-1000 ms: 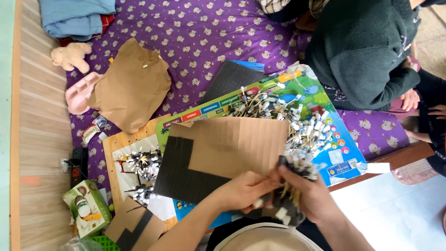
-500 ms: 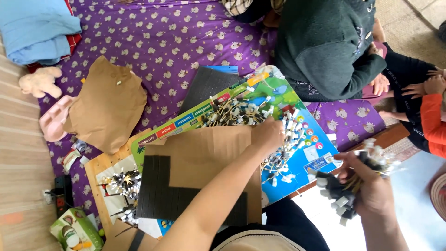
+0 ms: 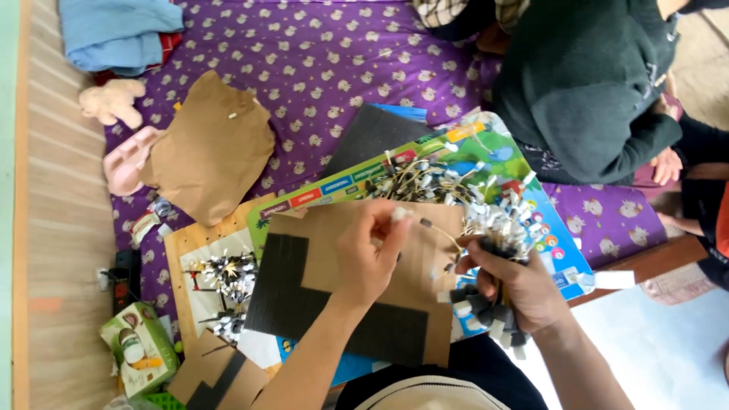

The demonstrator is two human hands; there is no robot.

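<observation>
A flat brown cardboard sheet with black foam strips (image 3: 357,288) lies across the lap and serves as the landmark here. Above its upper edge, the left hand (image 3: 372,254) is closed in a pinch on one small white-tipped wire piece (image 3: 398,214), held between thumb and fingertips. Just right of the sheet, the right hand (image 3: 516,285) is clamped around a thick bundle of thin wires with small grey and white tabs (image 3: 486,304), the tabs hanging below the fist. The two hands are apart, with a single thin wire running between them.

Beyond the sheet's far edge, a loose heap of the same tabbed wires (image 3: 456,193) is spread over a colourful printed board (image 3: 501,152). To the sheet's left, a smaller cluster of wire pieces (image 3: 228,285) rests on a pale wooden board (image 3: 182,250), and a crumpled brown paper bag (image 3: 213,156) lies further up on the purple patterned cloth (image 3: 319,68). A person in a dark green top (image 3: 592,83) sits beyond the sheet to the right.

By the look of it, one piece is being drawn free of the bundle. This would be done best with the pinch kept close to the tab, the pull made straight along the wire, and the bundle gripped firmly so that neighbouring wires are not dragged out or tangled.
</observation>
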